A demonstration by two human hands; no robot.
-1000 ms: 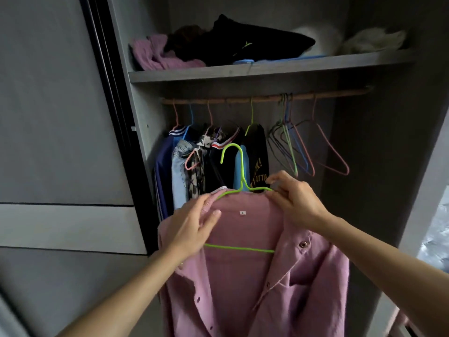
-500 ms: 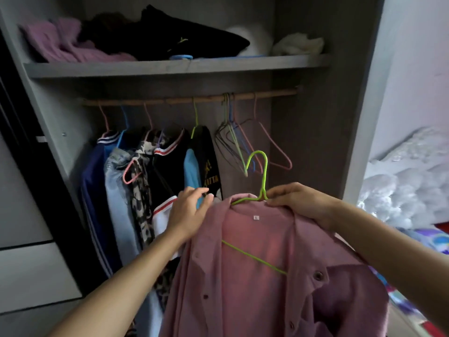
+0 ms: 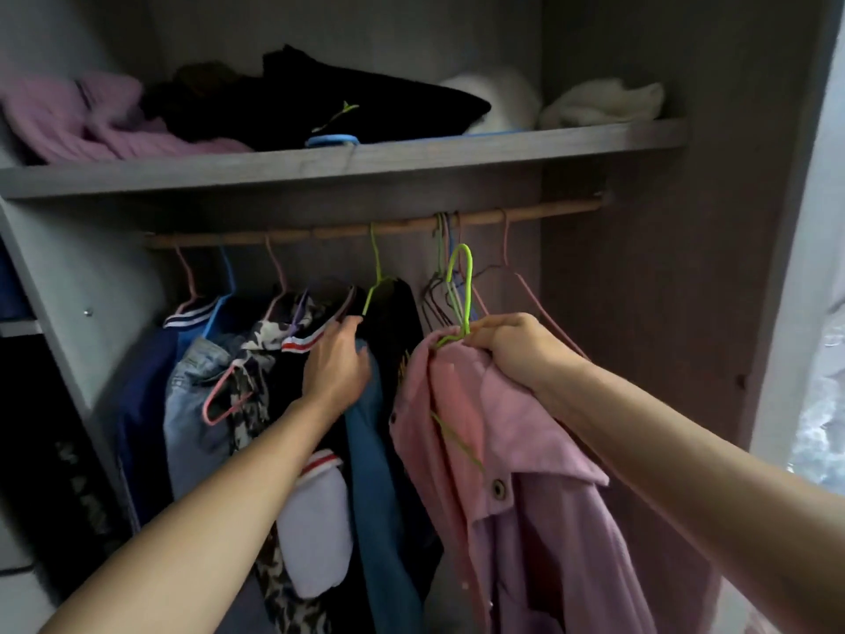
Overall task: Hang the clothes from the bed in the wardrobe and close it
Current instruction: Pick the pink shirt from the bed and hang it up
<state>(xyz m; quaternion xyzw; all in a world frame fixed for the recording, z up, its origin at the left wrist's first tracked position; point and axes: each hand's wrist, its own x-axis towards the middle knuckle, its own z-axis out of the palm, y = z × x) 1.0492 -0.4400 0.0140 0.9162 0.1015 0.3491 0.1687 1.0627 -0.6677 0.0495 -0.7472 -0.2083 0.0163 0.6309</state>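
A pink shirt (image 3: 516, 455) hangs on a green wire hanger (image 3: 462, 286) inside the open wardrobe. My right hand (image 3: 512, 345) grips the hanger's neck and the shirt collar, with the hook a little below the wooden rail (image 3: 320, 233). My left hand (image 3: 338, 363) presses against the hung clothes (image 3: 256, 386), fingers on the black garment's shoulder, left of the shirt. Several clothes fill the rail's left half.
Several bare wire hangers (image 3: 457, 276) crowd the rail just behind the green hook. A grey shelf (image 3: 347, 164) above holds folded clothes. The wardrobe's right wall (image 3: 663, 313) stands close by, with a white bedding heap (image 3: 823, 395) beyond it.
My left hand let go of the shirt and moved onto the hung clothes. My right hand raised the hanger toward the rail. The view shifted closer into the wardrobe.
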